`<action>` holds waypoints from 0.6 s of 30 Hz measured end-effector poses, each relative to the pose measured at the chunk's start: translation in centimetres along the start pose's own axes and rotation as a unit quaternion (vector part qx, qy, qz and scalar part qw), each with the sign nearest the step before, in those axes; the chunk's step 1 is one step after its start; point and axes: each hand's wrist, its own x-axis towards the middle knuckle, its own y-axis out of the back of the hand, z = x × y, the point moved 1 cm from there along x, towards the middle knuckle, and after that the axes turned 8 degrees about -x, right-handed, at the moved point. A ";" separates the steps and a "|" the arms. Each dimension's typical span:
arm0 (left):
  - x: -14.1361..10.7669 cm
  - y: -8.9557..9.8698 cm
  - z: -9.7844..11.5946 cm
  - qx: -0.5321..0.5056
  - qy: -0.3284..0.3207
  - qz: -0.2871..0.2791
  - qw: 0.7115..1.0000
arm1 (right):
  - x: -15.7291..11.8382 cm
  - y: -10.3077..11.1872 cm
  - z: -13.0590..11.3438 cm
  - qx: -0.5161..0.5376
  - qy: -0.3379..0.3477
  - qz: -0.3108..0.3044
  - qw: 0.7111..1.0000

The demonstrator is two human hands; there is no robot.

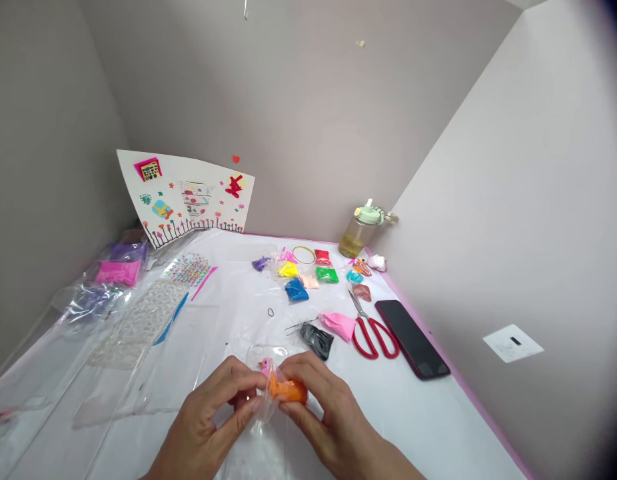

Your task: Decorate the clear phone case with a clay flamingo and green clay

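Observation:
Near the front of the table my two hands meet around a clear plastic bag of orange clay (291,391). My right hand (321,403) is closed on the orange lump through the plastic. With thumb and fingers pinched, my left hand (221,407) grips the gathered clear end of the same bag. Just behind the bag a small pink bird figure (266,365) with an orange beak shows, partly hidden by the plastic and fingers. It seems to be on a clear plastic piece (253,350). A black clay packet (317,339) and a pink clay packet (338,325) lie just beyond my right hand.
Red-handled scissors (376,337) and a black phone (412,339) lie to the right. Several coloured clay packets (297,290) sit farther back, near a bottle (358,230). Clear plastic sheets (183,360) and a gem sticker sheet (188,269) spread across the left. A decorated paper (198,193) leans against the wall.

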 end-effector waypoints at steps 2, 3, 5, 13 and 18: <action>0.1 0.1 0.2 -0.010 -0.016 -0.003 1.000 | -0.1 -0.1 -0.1 -0.002 -0.002 -0.005 1.000; 0.0 0.1 0.2 -0.014 -0.021 0.000 1.000 | -0.1 -0.2 -0.1 -0.001 -0.003 -0.010 1.000; -0.1 0.1 0.1 -0.016 -0.026 0.002 1.000 | -0.3 -0.5 0.0 -0.006 0.000 -0.019 1.000; -0.7 -0.4 -0.6 0.144 -0.124 -0.047 0.981 | -1.1 -1.3 0.6 -0.047 -0.070 -0.046 0.995; -0.5 -0.9 0.2 0.264 -0.200 -0.066 0.941 | -1.2 -2.1 0.8 -0.093 -0.066 -0.072 0.991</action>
